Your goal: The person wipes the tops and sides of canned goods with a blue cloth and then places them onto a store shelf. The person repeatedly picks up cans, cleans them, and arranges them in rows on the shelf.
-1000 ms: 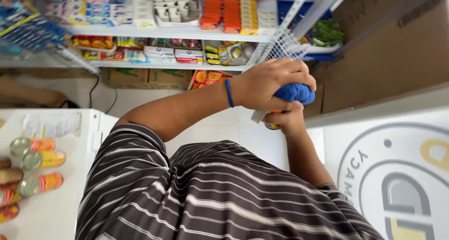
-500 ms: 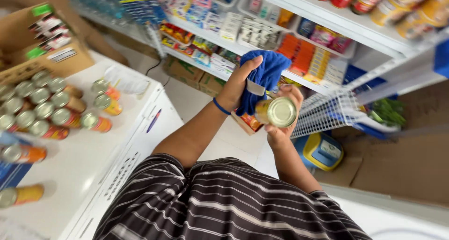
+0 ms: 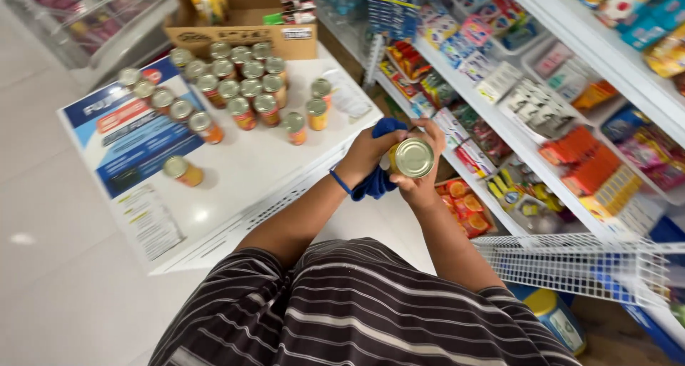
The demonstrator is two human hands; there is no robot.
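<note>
Right hand: the right hand (image 3: 421,184) is gripping a tin can (image 3: 412,158) from below and behind, fingers wrapping its side, the can's shiny round end facing the camera.
Left hand: the left hand (image 3: 367,152) is clutching a blue cloth (image 3: 378,180) and pressing it against the left side of the can; a blue band is sitting on that wrist.
Can: it is being held in the air between both hands, right of the white table and left of the shelves, above the floor.
Cloth: it is bunching under the left palm and hanging below the can, with a fold showing above the fingers.
Table: the white table (image 3: 235,173) is standing on the left, carrying a cluster of similar cans (image 3: 235,88) with orange labels at its far side; one lone can (image 3: 182,170) is lying near the left edge.
Box: a cardboard box (image 3: 242,34) is sitting at the far end of the table.
Shelves: the store shelves (image 3: 542,116) are running along the right, packed with colourful packets.
Basket: a white wire basket (image 3: 578,266) is jutting out at the near right.
</note>
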